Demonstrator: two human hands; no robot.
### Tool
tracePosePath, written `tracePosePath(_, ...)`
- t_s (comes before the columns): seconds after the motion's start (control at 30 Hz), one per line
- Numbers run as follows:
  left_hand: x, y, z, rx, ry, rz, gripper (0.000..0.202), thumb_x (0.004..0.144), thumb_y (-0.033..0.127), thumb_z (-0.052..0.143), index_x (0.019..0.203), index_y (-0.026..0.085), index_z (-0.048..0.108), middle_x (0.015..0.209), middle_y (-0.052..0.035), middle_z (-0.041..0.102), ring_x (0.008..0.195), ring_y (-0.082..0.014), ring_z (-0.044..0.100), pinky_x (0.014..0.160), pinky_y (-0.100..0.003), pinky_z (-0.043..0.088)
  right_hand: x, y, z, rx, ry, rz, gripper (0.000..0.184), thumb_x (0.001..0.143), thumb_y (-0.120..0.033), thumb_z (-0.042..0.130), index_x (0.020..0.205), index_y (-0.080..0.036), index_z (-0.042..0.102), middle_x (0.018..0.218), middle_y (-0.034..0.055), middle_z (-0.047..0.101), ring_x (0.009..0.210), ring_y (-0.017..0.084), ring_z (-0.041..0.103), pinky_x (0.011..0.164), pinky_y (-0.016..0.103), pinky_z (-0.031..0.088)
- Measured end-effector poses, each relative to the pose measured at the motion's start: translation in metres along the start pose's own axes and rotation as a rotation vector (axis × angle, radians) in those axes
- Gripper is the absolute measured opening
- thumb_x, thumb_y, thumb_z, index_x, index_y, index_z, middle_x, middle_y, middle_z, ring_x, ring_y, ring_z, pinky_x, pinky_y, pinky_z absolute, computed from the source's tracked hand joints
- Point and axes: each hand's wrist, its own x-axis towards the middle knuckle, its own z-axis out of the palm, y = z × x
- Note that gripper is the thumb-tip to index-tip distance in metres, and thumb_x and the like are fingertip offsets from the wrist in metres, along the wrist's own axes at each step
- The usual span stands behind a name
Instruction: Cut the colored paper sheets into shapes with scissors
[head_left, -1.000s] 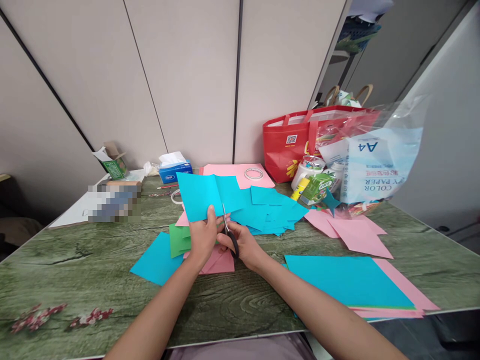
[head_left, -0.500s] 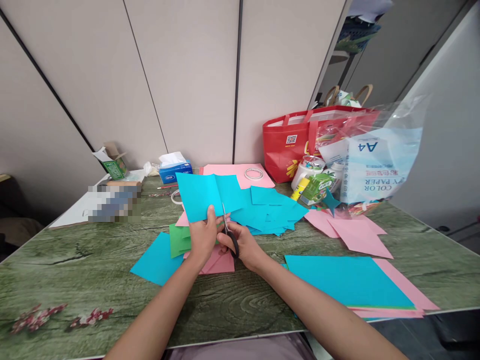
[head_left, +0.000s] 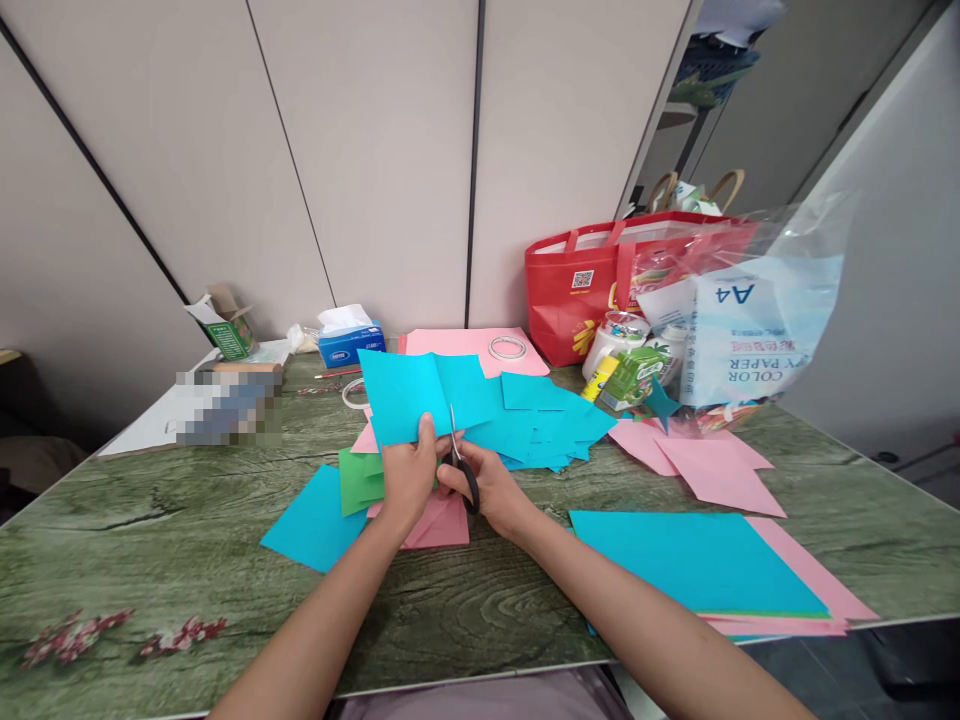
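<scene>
I have the green wood-patterned tabletop (head_left: 187,545) across the lower frame, with the red tote bag (head_left: 566,300) standing at upper right and the clear A4 color-paper packet (head_left: 750,335) overlapping it. Below them, at lower right, lies the paper stack (head_left: 697,560), blue on top. At the centre of the frame, the creased blue sheet (head_left: 405,393) is raised in front of me, pinched in my left hand (head_left: 409,475), thumb on its face. My right hand (head_left: 486,488) grips the black-handled scissors (head_left: 472,487), the blades at the sheet's lower edge. The yellow glue stick (head_left: 600,380) leans right of centre.
</scene>
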Motion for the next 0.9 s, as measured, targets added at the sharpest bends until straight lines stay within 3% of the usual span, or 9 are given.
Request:
tracePosePath(0.23,0.000,0.000,0.001,0.010,0.006,-0.006,0.026,0.072,0.039,0.053,0.052,0.022,0.047,0.048,-0.0023,0.057,0.050,-0.0200,0.059,0.049,-0.030,0.049,0.000,0.001,-0.001,-0.038,0.007,0.004,0.047,0.056,-0.057,0.069,0.078,-0.017,0.056,0.054,-0.0045,0.045,0.049,0.010,0.041,0.050,0.025,0.032)
tracePosePath(0.7,-0.001,0.002,0.001,0.014,-0.011,-0.070,0.023,0.074,0.029,0.052,0.053,0.021,0.047,0.047,-0.0009,0.058,0.049,-0.0200,0.060,0.050,-0.030,0.049,0.001,0.008,-0.003,0.007,0.015,0.011,0.043,0.058,-0.054,0.069,0.074,-0.017,0.054,0.053,-0.0035,0.048,0.048,0.010,0.044,0.049,0.025,0.037)
tracePosePath(0.9,-0.001,0.005,0.001,0.013,0.019,-0.066,0.024,0.070,0.038,0.057,0.056,0.020,0.052,0.046,-0.0017,0.056,0.051,-0.0218,0.060,0.052,-0.032,0.049,0.001,0.010,-0.004,0.005,0.011,-0.002,0.041,0.060,-0.052,0.068,0.074,-0.017,0.054,0.050,-0.0045,0.049,0.046,0.010,0.046,0.048,0.025,0.039)
